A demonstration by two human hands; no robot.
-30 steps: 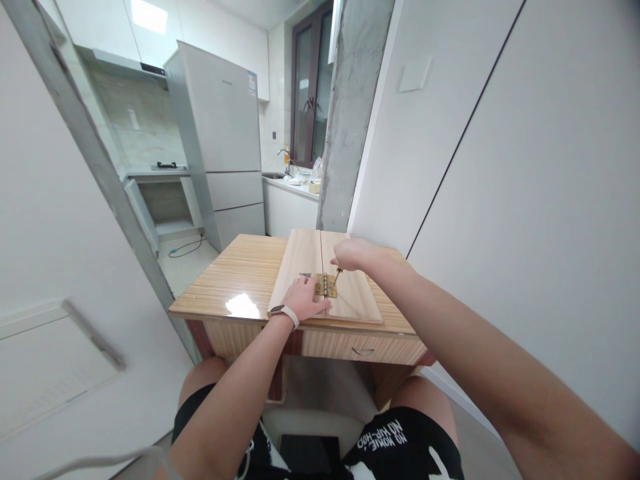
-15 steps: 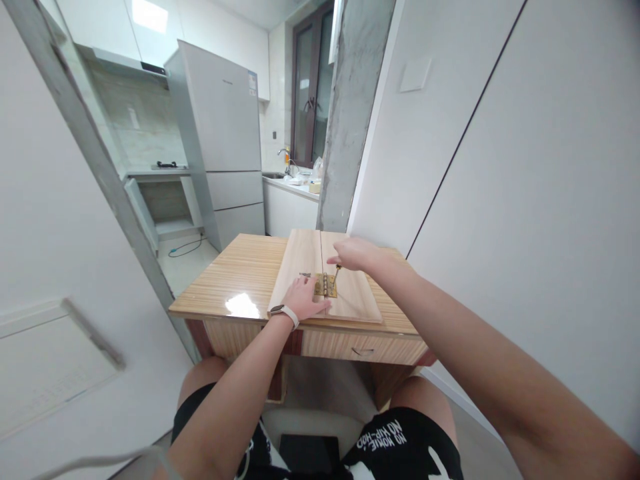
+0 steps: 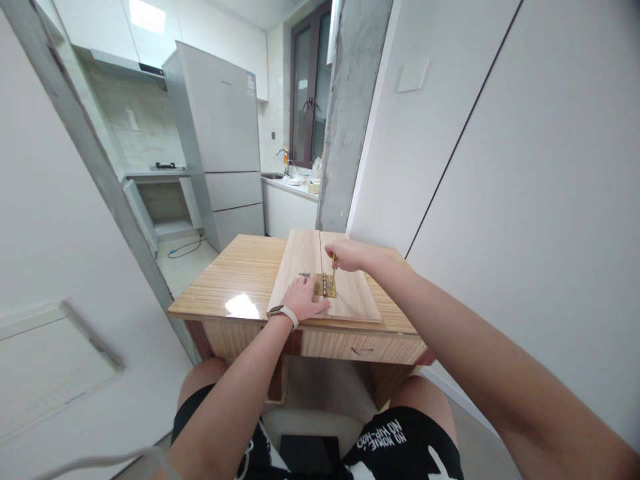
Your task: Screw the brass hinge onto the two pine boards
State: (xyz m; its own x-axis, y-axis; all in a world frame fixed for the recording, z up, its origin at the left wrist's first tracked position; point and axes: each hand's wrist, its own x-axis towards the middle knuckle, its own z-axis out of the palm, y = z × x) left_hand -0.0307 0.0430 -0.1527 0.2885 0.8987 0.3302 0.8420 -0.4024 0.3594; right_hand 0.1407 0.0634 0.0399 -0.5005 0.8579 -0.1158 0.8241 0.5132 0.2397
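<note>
Two pale wooden boards lie side by side on the desk, the left board [image 3: 295,257] and the right board [image 3: 357,300], with a thin seam between them. A brass hinge [image 3: 325,285] spans that seam. My right hand [image 3: 347,255] is closed around a screwdriver [image 3: 334,268], its shaft pointing down at the hinge's right leaf. Fingers spread, my left hand [image 3: 303,298] rests flat on the boards and touches the hinge's left side. Just beyond its fingertips are small dark pieces, probably screws [image 3: 305,275], too small to make out clearly.
The wooden desk [image 3: 235,273] has a drawer with a handle [image 3: 362,351] in front. A white wall [image 3: 480,200] stands close on the right. Beyond the desk are a fridge [image 3: 220,120] and a sink counter [image 3: 290,200].
My right hand has shifted slightly to the left and turned, and the screwdriver now stands more upright over the hinge. My left hand stays in place.
</note>
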